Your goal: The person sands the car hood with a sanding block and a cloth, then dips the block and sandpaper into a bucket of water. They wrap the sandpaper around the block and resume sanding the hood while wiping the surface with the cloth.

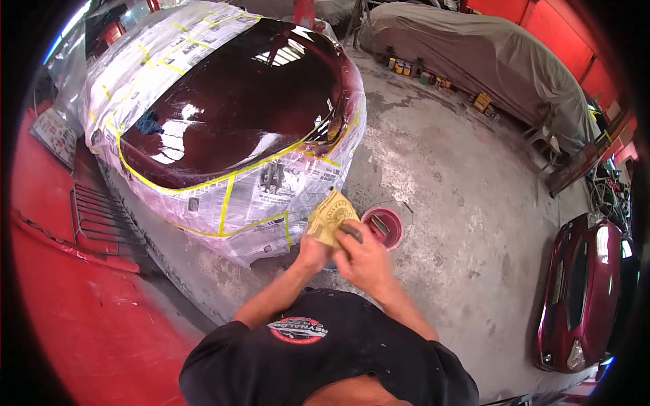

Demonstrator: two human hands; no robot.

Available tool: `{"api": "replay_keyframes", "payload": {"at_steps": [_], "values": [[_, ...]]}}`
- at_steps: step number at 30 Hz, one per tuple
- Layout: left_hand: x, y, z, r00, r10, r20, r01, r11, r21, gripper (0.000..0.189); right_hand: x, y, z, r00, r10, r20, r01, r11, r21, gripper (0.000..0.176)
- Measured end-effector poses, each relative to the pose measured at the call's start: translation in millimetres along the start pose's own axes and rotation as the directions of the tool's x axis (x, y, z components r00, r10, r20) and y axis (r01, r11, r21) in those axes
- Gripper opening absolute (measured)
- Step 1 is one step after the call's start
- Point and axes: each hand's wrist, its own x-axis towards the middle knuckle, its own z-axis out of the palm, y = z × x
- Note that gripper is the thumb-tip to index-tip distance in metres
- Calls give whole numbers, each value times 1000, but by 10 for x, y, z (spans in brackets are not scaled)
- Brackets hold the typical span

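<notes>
My left hand [315, 253] is closed on the lower edge of a yellowish sheet of sandpaper [330, 215] with dark print on its back. Against the sheet's right side, my right hand [369, 262] has its fingers wrapped round a small dark block [351, 233]; its exact kind is hard to make out. Both hands are close together in front of my body. Just beyond the right hand, a pink bucket [383, 226] stands on the floor with something pale and flat inside. Ahead lies a glossy dark red car panel [237, 101], framed by yellow tape.
Newspaper and plastic masking [271, 183] cover the car around the panel. A dark blue cloth [149, 123] rests on the panel's left. Cans [403, 68] stand beside a sheet-covered car [460, 40]. A maroon bumper [581, 298] is at right, a metal rack [105, 213] at left.
</notes>
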Motion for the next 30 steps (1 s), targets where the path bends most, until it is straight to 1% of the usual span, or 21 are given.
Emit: {"api": "replay_keyframes", "payload": {"at_steps": [1,2,4,5,6,8,9,10,11,12,13,15,16,17,18,20,22,24,26,28,30], "values": [[-30,114,157,996,13,88,-24,992,125,76,-6,-7,86,996,-77,-54,77,997,-7,38],[-28,110,108,996,10,90,-22,992,125,76,-6,-36,83,996,-75,-54,75,997,-8,38],[-22,166,10,981,-66,183,117,950,-288,92,38,-128,9,999,23,39,-26,996,80,57],[-44,188,-29,981,-129,142,165,946,-280,105,45,-121,10,999,21,41,-24,997,79,57],[-65,222,-19,982,-127,138,162,945,-284,105,39,-110,11,995,89,41,-96,974,206,62],[-67,292,13,944,49,326,90,914,-396,109,53,-61,0,986,155,52,-164,930,328,68],[-71,330,34,897,112,428,82,908,-411,93,69,-14,-6,970,227,92,-245,897,367,67],[-67,322,17,897,120,425,77,906,-416,93,81,19,-3,946,293,136,-323,856,403,66],[-61,304,-20,951,-28,309,87,980,-181,82,80,23,18,903,383,195,-429,781,454,54],[-55,287,-66,978,-142,151,134,989,61,70,89,48,37,905,377,200,-426,784,452,54],[-54,260,-126,980,-137,144,130,990,56,70,84,81,50,884,406,232,-467,776,424,49],[-8,241,-231,966,-257,30,259,962,-90,48,87,191,114,866,427,262,-500,771,395,44],[-3,249,-227,967,-253,29,254,963,-92,48,68,277,164,891,419,174,-443,717,538,43],[-14,248,-211,975,-219,46,215,974,73,45,46,339,214,902,423,86,-368,650,665,41],[-37,257,-167,979,-191,68,170,957,237,43,53,367,263,901,424,89,-371,649,665,41],[-101,226,23,991,-133,-30,136,957,254,44,120,398,336,894,397,-209,-206,776,596,43],[-154,250,169,999,-25,42,8,934,356,47,162,247,351,865,474,-167,-282,732,620,42],[-96,1,-57,995,-41,88,8,936,351,50,157,210,452,898,240,-367,-130,945,301,46],[-101,-57,-118,965,-263,9,263,965,20,52,116,141,456,934,199,-298,-133,965,227,47],[-175,68,14,960,-280,27,281,960,-24,54,88,142,551,946,130,-296,-79,981,178,42],[-252,113,73,986,-139,96,155,971,-181,57,60,127,577,948,73,-310,-39,993,114,45]]}}
